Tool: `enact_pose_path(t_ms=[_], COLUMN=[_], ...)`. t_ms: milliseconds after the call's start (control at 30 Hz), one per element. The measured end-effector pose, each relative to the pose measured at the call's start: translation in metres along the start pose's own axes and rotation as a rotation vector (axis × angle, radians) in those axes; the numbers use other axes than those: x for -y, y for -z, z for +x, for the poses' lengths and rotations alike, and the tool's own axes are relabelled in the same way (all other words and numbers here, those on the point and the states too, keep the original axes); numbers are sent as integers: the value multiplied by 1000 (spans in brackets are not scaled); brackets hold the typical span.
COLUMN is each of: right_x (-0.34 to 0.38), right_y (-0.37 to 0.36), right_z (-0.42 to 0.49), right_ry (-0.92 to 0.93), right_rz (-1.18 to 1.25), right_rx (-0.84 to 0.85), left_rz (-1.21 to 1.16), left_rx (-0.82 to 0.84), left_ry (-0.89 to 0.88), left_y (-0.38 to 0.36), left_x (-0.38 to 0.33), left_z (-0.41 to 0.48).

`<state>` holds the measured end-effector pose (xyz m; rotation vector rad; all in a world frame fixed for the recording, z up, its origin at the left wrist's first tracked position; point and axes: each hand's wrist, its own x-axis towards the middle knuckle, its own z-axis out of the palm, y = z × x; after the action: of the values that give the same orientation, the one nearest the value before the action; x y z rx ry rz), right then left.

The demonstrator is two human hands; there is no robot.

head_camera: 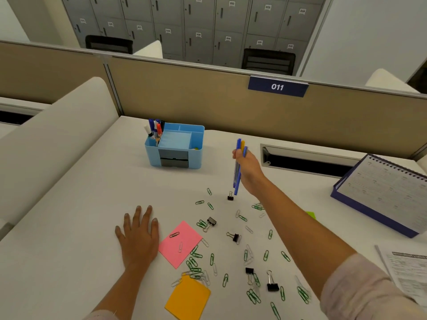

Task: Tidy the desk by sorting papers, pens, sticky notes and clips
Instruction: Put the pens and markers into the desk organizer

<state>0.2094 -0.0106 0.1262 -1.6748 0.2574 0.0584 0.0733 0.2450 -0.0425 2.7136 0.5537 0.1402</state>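
The right hand (248, 166) is raised above the surface (80, 215), forearm extended forward and to the left, wrist bent. Its grip is closed around a bundle of pens (237, 181): blue barrels with one yellow, held near vertical, upper ends projecting above the fingers and lower ends pointing down. The pens' lower ends sit just above and beside a small black binder clip (230, 197); contact cannot be determined.

The left hand (138, 236) lies palm down on the surface, fingers straight and spread, its grip open and holding nothing. It sits just left of a pink sticky note (187, 236), which carries two paper clips.

Green and silver paper clips (225, 280) and further black binder clips (272, 285) are scattered across the surface between the two forearms. An orange sticky note (188, 301) lies at the near edge. A green sticky note (310, 214) shows partly behind the right forearm.

A light blue desk organizer (151, 158) stands at the rear, left of the pens, with markers (154, 130) upright in its left compartment. A spiral-bound desk calendar (383, 190) and printed papers (406, 269) occupy the right side.
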Motion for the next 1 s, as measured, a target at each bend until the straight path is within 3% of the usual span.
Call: enact_pose_path(t_ms=[133, 433, 600, 767, 1000], right_x=[28, 88, 110, 109, 84], right_y=[-31, -97, -129, -151, -177], right_z=[22, 73, 108, 140, 174], right_ry=[-21, -18, -67, -99, 11], right_rz=[-75, 205, 297, 528, 508], right_rx=[32, 114, 59, 11, -4], left_rz=[-6, -23, -13, 10, 5], left_rx=[9, 15, 12, -2, -10], left_ry=[11, 55, 61, 63, 77], left_y=[2, 2, 0, -4, -6], left_x=[-2, -5, -5, -5, -6], left_z=[14, 47, 62, 73, 82])
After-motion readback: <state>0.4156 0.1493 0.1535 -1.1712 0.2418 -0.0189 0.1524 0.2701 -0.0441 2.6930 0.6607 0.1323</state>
